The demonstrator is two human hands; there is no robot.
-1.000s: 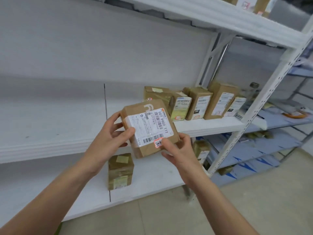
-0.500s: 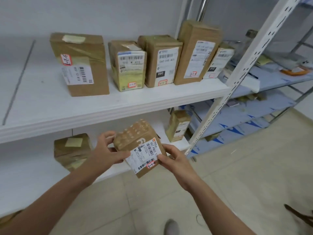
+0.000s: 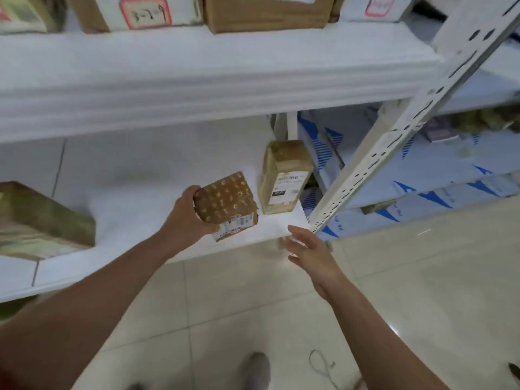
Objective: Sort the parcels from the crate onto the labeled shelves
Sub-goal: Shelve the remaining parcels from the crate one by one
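A white upper shelf (image 3: 197, 74) crosses the top of the frame, a white lower shelf (image 3: 135, 192) spans the middle, and a perforated upright (image 3: 394, 136) slants down the right; a large tape-wrapped brown parcel (image 3: 39, 220) lies on the lower shelf at the left edge; at centre the held parcel (image 3: 225, 199), a small brown carton, sits over the front of the lower shelf, and whether it touches the board cannot be told; its upper face shows rows of pale rings, its front face a white shipping label (image 3: 236, 225) with barcodes and a red patch, too blurred to read; just right of it stands an upright taped parcel (image 3: 284, 178), its label's black patch seeming to read 010; the left hand (image 3: 185, 218) grips the carton's left side, fingers curled round it; the right hand (image 3: 309, 249), blurred, hangs apart at the shelf's front edge, fingers straight, holding nothing; at upper left a red-bordered sticker (image 3: 146, 11) reads 3-2-9.
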